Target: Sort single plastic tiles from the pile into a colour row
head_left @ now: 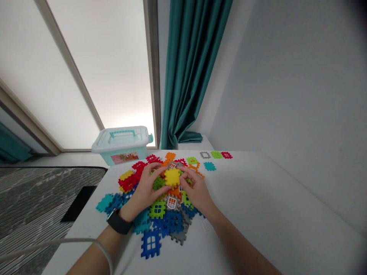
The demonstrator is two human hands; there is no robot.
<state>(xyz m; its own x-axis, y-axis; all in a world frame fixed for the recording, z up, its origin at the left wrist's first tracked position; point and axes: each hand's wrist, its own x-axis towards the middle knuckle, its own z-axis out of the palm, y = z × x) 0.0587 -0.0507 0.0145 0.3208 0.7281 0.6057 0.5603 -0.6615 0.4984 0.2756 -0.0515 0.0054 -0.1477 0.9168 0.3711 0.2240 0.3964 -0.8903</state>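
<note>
While hands [146, 188] [197, 190] hold one tile [172, 178], others [165, 224] crowd beneath.

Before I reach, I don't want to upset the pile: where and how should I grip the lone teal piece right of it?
Probably by two opposite notched edges, the right hand coming from above and the right: the teal piece lies flat, and the pile is on its left.

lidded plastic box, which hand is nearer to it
Left. The left hand is in front of the lidded plastic box and right of it, at the left edge of the yellow piece; the right hand is farther right, at the opposite edge.
</note>
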